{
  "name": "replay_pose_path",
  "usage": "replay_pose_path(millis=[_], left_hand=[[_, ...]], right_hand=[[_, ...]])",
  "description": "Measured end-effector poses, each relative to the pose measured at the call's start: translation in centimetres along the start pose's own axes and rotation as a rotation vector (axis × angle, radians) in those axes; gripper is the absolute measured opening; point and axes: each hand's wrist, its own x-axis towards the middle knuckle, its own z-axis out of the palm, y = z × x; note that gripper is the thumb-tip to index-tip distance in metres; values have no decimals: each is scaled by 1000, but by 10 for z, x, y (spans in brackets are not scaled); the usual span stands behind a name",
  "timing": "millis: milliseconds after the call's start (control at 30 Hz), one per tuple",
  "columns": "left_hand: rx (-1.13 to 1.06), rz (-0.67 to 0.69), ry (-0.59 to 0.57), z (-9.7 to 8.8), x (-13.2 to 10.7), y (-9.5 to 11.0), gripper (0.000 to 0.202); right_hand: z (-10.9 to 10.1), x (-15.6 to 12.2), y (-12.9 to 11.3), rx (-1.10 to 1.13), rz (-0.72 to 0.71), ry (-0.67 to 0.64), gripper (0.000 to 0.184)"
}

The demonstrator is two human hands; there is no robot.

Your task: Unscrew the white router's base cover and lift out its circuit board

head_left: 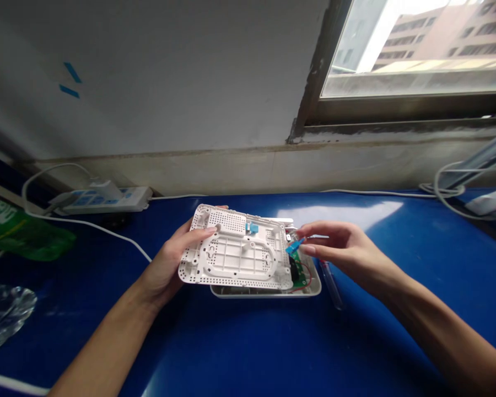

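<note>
My left hand (171, 256) grips a white perforated plastic cover (240, 262) by its left end, thumb on top. The cover's ribbed inner side faces up, and a small blue tab (253, 227) sits near its upper edge. Below it is a white device housing (268, 294), partly hidden by the cover. A green circuit board (300, 270) and a thin red wire show at the housing's right end. Just above that end, my right hand (341, 242) pinches a small blue strip (294, 246); whether the strip is attached to anything I cannot tell.
A screwdriver with a clear handle (333, 286) lies right of the housing on the blue table (248, 347). At the back left stands a white power strip (107, 199) with a plug and cables. A green bottle (37, 234) and crumpled clear plastic (6, 314) are at the left.
</note>
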Motion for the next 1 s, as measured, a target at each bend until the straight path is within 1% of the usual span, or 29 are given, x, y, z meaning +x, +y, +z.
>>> replay_pose_path(millis=[100,167,333,433,533,600,633,700,800,900,933,1000], left_hand=[[-6,2,5,0,0,1,78],[-7,2,3,0,-1,1,77],[2,5,-6,0,0,0,74],[18,11,-6,1,-1,1,74],[28,15,6,1,-1,2,73],[25,10,11,1,-2,2,72],[23,7,10,1,-2,2,71],[22,4,6,1,-2,2,70],[20,-2,-3,0,0,1,70],[13,-2,-1,-1,1,0,70],[11,0,0,-1,1,0,71],[8,2,7,-1,1,0,71]], right_hand=[[3,0,2,-98,-94,60,29],[5,-1,3,-145,-143,60,29],[9,-1,2,-229,-179,44,31],[5,-2,-1,-198,-169,30,31],[-1,-3,-3,-107,-139,-42,35],[-2,-3,-4,-111,-151,-72,36],[-2,-3,-4,-145,-178,-63,33],[1,-2,-2,-258,-284,8,23],[4,0,1,-497,-518,99,6],[4,1,4,-697,-737,133,6],[4,1,4,-731,-783,144,6],[4,1,5,-759,-824,141,3]])
